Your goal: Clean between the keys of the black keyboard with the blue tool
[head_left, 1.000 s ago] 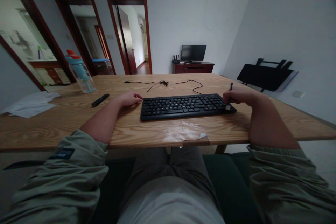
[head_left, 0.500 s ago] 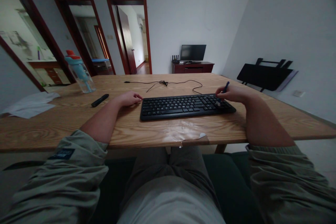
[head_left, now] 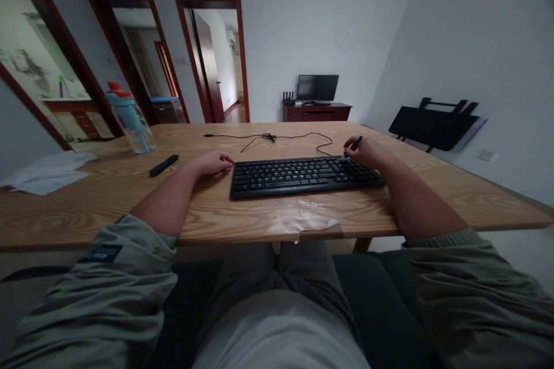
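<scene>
A black keyboard point(head_left: 303, 176) lies on the wooden table point(head_left: 108, 196) in front of me. My left hand point(head_left: 214, 162) rests on the table at the keyboard's left end, fingers curled, touching its edge. My right hand point(head_left: 363, 151) hovers over the keyboard's right part and is closed round a thin dark tool with a blue handle point(head_left: 355, 143), its lower tip at the keys. The keyboard's cable point(head_left: 277, 137) runs loose behind it.
A black marker point(head_left: 164, 165) lies left of my left hand. A blue water bottle point(head_left: 130, 118) stands at the back left, with white papers point(head_left: 45, 172) nearer the left edge. A shiny tape patch point(head_left: 303, 220) covers the table's front edge.
My right hand with the tool has moved left from the keyboard's right end to a spot further in and toward its back row. The left hand has stayed put.
</scene>
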Available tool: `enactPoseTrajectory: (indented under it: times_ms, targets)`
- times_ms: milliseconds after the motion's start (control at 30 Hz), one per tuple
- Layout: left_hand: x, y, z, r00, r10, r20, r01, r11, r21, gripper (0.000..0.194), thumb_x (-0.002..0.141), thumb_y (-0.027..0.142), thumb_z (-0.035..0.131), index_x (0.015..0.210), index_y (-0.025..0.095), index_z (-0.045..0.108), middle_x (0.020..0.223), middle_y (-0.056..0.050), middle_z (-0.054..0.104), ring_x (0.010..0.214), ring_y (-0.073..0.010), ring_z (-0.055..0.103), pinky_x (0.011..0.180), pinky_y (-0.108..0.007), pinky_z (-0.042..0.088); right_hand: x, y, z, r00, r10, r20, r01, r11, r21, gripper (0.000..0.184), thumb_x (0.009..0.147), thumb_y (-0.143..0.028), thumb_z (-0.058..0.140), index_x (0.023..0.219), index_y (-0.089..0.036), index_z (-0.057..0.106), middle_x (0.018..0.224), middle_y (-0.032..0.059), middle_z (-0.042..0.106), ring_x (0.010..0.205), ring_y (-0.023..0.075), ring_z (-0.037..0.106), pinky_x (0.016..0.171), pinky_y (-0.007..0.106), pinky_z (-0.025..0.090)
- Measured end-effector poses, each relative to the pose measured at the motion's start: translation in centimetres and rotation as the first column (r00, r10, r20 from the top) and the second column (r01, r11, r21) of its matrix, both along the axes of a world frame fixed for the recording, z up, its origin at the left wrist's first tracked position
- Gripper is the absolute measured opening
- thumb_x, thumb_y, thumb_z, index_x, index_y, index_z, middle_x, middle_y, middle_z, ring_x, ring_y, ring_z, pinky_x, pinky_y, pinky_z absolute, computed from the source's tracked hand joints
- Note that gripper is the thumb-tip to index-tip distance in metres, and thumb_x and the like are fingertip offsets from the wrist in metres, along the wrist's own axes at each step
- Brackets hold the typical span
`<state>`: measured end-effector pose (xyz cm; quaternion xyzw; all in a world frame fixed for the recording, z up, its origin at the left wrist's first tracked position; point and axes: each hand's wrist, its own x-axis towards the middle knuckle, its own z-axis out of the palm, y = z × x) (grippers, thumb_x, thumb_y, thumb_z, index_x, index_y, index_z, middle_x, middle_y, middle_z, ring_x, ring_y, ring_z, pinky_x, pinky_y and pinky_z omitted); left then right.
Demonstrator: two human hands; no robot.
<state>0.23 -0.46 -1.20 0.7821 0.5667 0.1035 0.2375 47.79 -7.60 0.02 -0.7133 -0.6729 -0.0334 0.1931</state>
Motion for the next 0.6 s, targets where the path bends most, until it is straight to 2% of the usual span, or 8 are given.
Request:
enactPoseTrajectory:
  times_ms: [100,200,300,467,600]
  targets:
    - [0.2,-0.5,0.2,0.999,0.03,0.041,-0.029,0.999,-0.043,0.044,0.077,0.034,0.059,0.115,0.013,0.068,0.081,-0.006,0.065,0.059,-0.0138,0.049,0.053,-0.025,0.036,-0.3,0.2,-0.2,0.998,-0.055,0.018,0.054,0.997,0.06,0.026,0.091,-0.034,0.057,0.107,-0.018,0.069,0.09,0.0084,0.07,0.077,0.0197,0.059,0.063,0.027,0.037]
    - [0.3,-0.6,0.2,0.997,0.031,0.069,-0.027,0.998,-0.061,0.045,0.075,0.033,0.06,0.114,0.013,0.068,0.077,-0.005,0.064,0.057,-0.0134,0.048,0.053,-0.025,0.035,-0.8,0.0,0.0,0.995,-0.036,-0.098,0.044,0.996,0.08,0.026,0.089,-0.038,0.061,0.102,-0.018,0.072,0.084,0.0072,0.069,0.071,0.0178,0.057,0.061,0.027,0.037]
    - [0.2,-0.3,0.1,0.998,0.012,0.061,-0.011,1.0,-0.016,0.044,0.073,0.034,0.061,0.11,0.012,0.07,0.084,-0.006,0.068,0.064,-0.0146,0.052,0.057,-0.025,0.039,-1.1,-0.4,0.2,0.971,0.035,-0.238,-0.016,0.997,0.079,0.027,0.085,-0.034,0.064,0.103,-0.016,0.073,0.083,0.0061,0.069,0.068,0.0167,0.056,0.059,0.026,0.038]
    - [0.2,-0.1,0.1,0.998,0.032,0.052,-0.031,0.999,-0.023,0.046,0.073,0.036,0.062,0.112,0.012,0.07,0.088,-0.006,0.069,0.066,-0.0148,0.055,0.057,-0.025,0.039,-1.3,-0.9,0.7,0.94,0.181,-0.288,-0.169,0.983,0.066,0.019,0.083,-0.025,0.062,0.095,-0.015,0.073,0.093,0.0063,0.072,0.082,0.0189,0.062,0.067,0.025,0.044]
    - [0.3,-0.5,0.4,0.999,0.03,0.036,-0.03,1.0,0.007,0.043,0.071,0.037,0.064,0.107,0.014,0.071,0.085,-0.005,0.069,0.065,-0.0151,0.054,0.057,-0.025,0.039,-1.8,-1.3,1.1,0.921,0.204,-0.331,-0.204,0.978,0.035,0.014,0.082,-0.025,0.063,0.089,-0.016,0.072,0.095,0.0061,0.072,0.091,0.0211,0.064,0.072,0.024,0.046]
